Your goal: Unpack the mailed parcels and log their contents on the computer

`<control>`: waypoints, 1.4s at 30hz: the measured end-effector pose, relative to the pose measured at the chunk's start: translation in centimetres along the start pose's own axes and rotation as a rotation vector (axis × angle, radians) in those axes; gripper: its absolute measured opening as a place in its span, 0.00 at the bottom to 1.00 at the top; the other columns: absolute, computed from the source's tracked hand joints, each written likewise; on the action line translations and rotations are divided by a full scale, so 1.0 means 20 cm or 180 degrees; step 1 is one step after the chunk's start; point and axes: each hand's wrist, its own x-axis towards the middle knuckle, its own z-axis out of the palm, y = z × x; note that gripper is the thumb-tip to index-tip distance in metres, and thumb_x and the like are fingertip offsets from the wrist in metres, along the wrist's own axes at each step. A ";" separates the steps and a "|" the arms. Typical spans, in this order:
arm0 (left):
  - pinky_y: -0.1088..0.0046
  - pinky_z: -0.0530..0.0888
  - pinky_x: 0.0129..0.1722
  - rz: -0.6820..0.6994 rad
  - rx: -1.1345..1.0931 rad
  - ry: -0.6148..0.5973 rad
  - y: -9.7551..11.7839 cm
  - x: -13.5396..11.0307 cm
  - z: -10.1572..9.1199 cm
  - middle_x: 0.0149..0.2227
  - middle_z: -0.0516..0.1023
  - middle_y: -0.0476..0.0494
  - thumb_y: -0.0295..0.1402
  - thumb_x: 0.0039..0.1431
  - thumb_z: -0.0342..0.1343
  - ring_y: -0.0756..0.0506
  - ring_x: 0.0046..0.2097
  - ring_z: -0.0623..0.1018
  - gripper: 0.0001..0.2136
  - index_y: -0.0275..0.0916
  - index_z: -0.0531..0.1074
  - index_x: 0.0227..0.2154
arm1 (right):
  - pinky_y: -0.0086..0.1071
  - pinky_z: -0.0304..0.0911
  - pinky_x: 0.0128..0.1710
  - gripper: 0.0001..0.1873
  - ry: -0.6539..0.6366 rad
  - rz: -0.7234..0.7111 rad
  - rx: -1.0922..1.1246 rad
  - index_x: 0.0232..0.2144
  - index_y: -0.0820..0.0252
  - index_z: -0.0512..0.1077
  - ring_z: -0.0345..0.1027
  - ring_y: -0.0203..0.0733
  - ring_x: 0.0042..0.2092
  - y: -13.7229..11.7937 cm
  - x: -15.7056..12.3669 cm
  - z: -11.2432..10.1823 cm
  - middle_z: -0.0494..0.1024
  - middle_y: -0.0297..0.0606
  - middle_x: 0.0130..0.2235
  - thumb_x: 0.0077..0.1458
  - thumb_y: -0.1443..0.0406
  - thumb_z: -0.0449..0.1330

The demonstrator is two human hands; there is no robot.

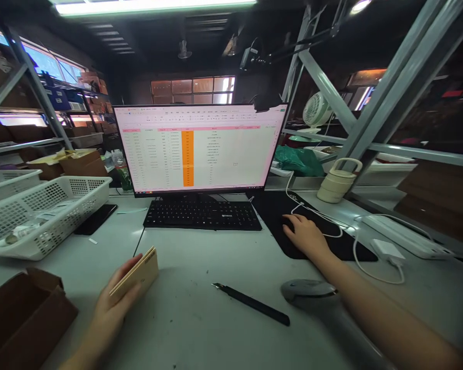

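Note:
My left hand (113, 303) is closed around a small flat tan box (139, 272), held just above the grey desk at the lower left. My right hand (306, 236) lies curled over a mouse on the black mouse pad (343, 246); the mouse itself is hidden under the fingers. Between the hands lie a black keyboard (202, 214) and a black pen (252, 304). Behind the keyboard a monitor (198, 149) shows a spreadsheet with an orange column.
A white plastic basket (42, 210) and a dark phone (96, 218) sit at the left, an open cardboard box (21, 318) at the lower left. A grey handheld scanner (312, 293) lies by my right forearm. White cables, a charger (388, 251), a stacked cream container (337, 182) and metal shelving stand at the right.

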 end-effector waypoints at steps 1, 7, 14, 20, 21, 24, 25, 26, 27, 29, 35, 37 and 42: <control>0.54 0.71 0.62 -0.0112 0.0090 -0.0089 -0.01 0.02 -0.01 0.56 0.78 0.38 0.55 0.53 0.64 0.31 0.61 0.73 0.29 0.43 0.75 0.52 | 0.47 0.67 0.49 0.25 0.0019 -0.0017 0.0005 0.57 0.60 0.73 0.70 0.57 0.51 0.01 0.00 0.01 0.73 0.51 0.58 0.64 0.58 0.49; 0.61 0.74 0.58 0.0132 0.0076 0.0135 -0.06 0.02 -0.04 0.50 0.81 0.39 0.58 0.54 0.62 0.34 0.57 0.76 0.30 0.39 0.78 0.50 | 0.50 0.66 0.48 0.27 0.0058 -0.0075 0.0041 0.57 0.61 0.73 0.71 0.62 0.49 0.05 0.03 0.07 0.73 0.54 0.57 0.63 0.56 0.48; 0.63 0.74 0.57 0.0236 0.0046 0.0240 -0.03 -0.06 -0.03 0.57 0.77 0.40 0.57 0.58 0.60 0.35 0.59 0.75 0.30 0.42 0.74 0.56 | 0.51 0.66 0.48 0.27 -0.0081 -0.0075 0.0166 0.57 0.62 0.73 0.70 0.66 0.51 0.06 0.04 0.07 0.72 0.57 0.58 0.63 0.56 0.49; 0.58 0.69 0.62 0.0684 -0.0264 0.0558 0.00 -0.08 0.01 0.64 0.70 0.43 0.49 0.64 0.56 0.36 0.65 0.68 0.19 0.49 0.72 0.54 | 0.50 0.68 0.47 0.25 0.0027 0.0013 0.0059 0.56 0.60 0.74 0.71 0.61 0.49 0.03 0.02 0.05 0.73 0.52 0.57 0.63 0.56 0.50; 0.59 0.69 0.61 0.0807 -0.0220 0.0536 0.00 -0.08 0.00 0.63 0.70 0.44 0.48 0.65 0.56 0.37 0.65 0.68 0.15 0.49 0.74 0.49 | 0.49 0.68 0.48 0.25 0.0040 0.0007 0.0038 0.56 0.60 0.74 0.71 0.60 0.50 0.03 0.02 0.04 0.73 0.52 0.57 0.63 0.57 0.50; 0.63 0.71 0.58 0.0973 -0.0097 0.0449 0.00 -0.09 -0.01 0.60 0.72 0.47 0.45 0.65 0.57 0.37 0.64 0.69 0.09 0.47 0.75 0.34 | 0.47 0.67 0.49 0.24 0.0005 0.0012 0.0010 0.57 0.60 0.73 0.70 0.57 0.51 0.00 0.00 0.01 0.73 0.51 0.58 0.64 0.58 0.50; 0.65 0.72 0.55 0.0957 -0.0038 0.0416 0.00 -0.09 -0.02 0.59 0.72 0.47 0.44 0.65 0.57 0.37 0.63 0.70 0.10 0.47 0.75 0.32 | 0.47 0.67 0.49 0.24 -0.0029 0.0024 0.0007 0.57 0.60 0.73 0.70 0.57 0.51 -0.01 0.00 -0.01 0.73 0.51 0.58 0.64 0.58 0.50; 0.66 0.73 0.53 0.0942 0.0042 0.0370 0.01 -0.09 -0.02 0.58 0.72 0.47 0.44 0.64 0.58 0.37 0.62 0.71 0.11 0.46 0.74 0.30 | 0.47 0.67 0.49 0.24 -0.0060 0.0041 0.0005 0.57 0.60 0.73 0.70 0.57 0.52 -0.02 -0.01 -0.02 0.73 0.50 0.58 0.64 0.58 0.50; 0.67 0.74 0.50 0.0934 0.0118 0.0325 0.01 -0.10 -0.02 0.58 0.72 0.46 0.44 0.63 0.59 0.37 0.61 0.72 0.11 0.46 0.74 0.29 | 0.47 0.67 0.50 0.24 -0.0084 0.0058 0.0002 0.57 0.60 0.73 0.70 0.57 0.52 -0.02 -0.01 -0.03 0.72 0.50 0.59 0.65 0.58 0.50; 0.69 0.75 0.48 0.0904 0.0212 0.0288 0.02 -0.10 -0.01 0.58 0.72 0.46 0.44 0.61 0.61 0.37 0.61 0.72 0.08 0.47 0.75 0.32 | 0.47 0.67 0.50 0.24 -0.0113 0.0085 -0.0005 0.58 0.59 0.73 0.69 0.57 0.52 -0.04 -0.02 -0.05 0.72 0.49 0.59 0.65 0.59 0.50; 0.59 0.72 0.60 0.0053 0.0250 0.0163 0.06 -0.06 0.04 0.60 0.74 0.45 0.51 0.54 0.64 0.34 0.62 0.72 0.28 0.52 0.71 0.56 | 0.47 0.66 0.51 0.24 -0.0137 0.0117 -0.0011 0.58 0.59 0.72 0.69 0.57 0.52 -0.05 -0.02 -0.07 0.72 0.48 0.59 0.65 0.59 0.50; 0.56 0.71 0.61 -0.0220 0.0222 0.0160 0.03 -0.03 0.04 0.55 0.78 0.43 0.53 0.51 0.65 0.32 0.60 0.74 0.28 0.47 0.75 0.53 | 0.46 0.66 0.50 0.24 -0.0161 0.0107 -0.0016 0.58 0.58 0.72 0.69 0.57 0.53 -0.05 -0.02 -0.06 0.72 0.48 0.59 0.65 0.59 0.50; 0.51 0.68 0.64 -0.0459 0.0173 0.0494 -0.07 0.01 -0.01 0.48 0.82 0.39 0.57 0.45 0.66 0.29 0.60 0.73 0.29 0.41 0.80 0.44 | 0.47 0.66 0.49 0.24 -0.0103 0.0072 -0.0025 0.58 0.59 0.72 0.69 0.57 0.52 -0.03 -0.01 -0.04 0.72 0.50 0.59 0.65 0.59 0.50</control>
